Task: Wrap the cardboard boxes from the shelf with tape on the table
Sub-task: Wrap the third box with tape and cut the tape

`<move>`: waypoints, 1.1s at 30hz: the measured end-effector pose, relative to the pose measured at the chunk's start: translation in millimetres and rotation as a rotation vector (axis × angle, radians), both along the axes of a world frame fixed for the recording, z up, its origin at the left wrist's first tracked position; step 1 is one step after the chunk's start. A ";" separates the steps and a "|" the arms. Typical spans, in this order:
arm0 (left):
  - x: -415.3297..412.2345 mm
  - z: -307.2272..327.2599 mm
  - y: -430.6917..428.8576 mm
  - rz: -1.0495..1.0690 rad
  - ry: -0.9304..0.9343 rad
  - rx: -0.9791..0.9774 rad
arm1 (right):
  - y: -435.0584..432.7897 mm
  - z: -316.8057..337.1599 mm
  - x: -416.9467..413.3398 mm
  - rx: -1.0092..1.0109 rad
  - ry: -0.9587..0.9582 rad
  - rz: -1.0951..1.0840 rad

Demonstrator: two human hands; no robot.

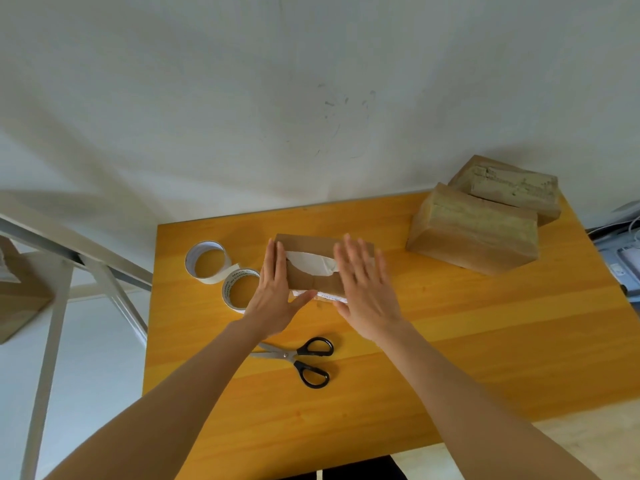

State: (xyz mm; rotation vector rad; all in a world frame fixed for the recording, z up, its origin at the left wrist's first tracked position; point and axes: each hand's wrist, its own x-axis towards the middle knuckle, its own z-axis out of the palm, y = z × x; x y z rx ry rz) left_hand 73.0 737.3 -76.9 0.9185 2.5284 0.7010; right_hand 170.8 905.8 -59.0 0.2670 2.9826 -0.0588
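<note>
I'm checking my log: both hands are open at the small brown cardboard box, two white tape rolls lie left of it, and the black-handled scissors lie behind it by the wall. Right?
No: the head view shows the black-handled scissors lying in front of the small brown cardboard box, nearer the person, not by the wall. The rest holds.

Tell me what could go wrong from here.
The white strip at the near edge of the small box looks loose and may stick to the table. The scissors lie just under the left forearm, which might catch the blades. The left hand could knock the nearer tape roll.
</note>
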 end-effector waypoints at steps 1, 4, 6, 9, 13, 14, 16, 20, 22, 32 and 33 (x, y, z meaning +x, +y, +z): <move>1.1 -1.4 -2.6 -0.026 0.023 0.001 | -6.2 -0.6 -8.1 0.000 0.020 0.074; 3.1 -6.7 -8.6 -0.086 0.079 -0.025 | -20.9 -6.1 -24.6 0.009 -0.030 0.199; 1.6 -7.9 -7.2 -0.087 0.122 -0.066 | -23.8 -11.2 -27.2 0.012 -0.028 0.179; -3.7 -4.9 -0.9 -0.077 0.145 -0.099 | -16.8 -12.1 -32.4 -0.015 -0.036 0.181; -7.1 -3.1 1.6 -0.078 0.137 -0.112 | -4.6 -12.8 -31.6 -0.004 0.011 0.245; -7.1 -3.6 0.4 -0.070 0.134 -0.121 | -2.7 -15.1 -26.5 0.017 0.048 0.244; -6.9 -4.5 -2.9 -0.062 0.172 -0.150 | -0.7 -18.7 -13.3 0.043 0.109 0.251; -13.5 -6.0 -11.2 -0.192 0.460 -0.219 | 3.1 -16.3 7.9 0.071 0.203 0.299; -17.2 -8.5 -17.0 -0.314 0.568 -0.213 | 4.1 -15.6 14.4 0.079 0.216 0.283; -12.4 -18.3 -29.7 -0.455 0.676 -0.145 | 4.0 -22.7 26.7 0.058 0.210 0.309; -12.6 -19.1 -28.6 -0.451 0.681 -0.145 | 6.5 -23.5 26.2 0.064 0.210 0.319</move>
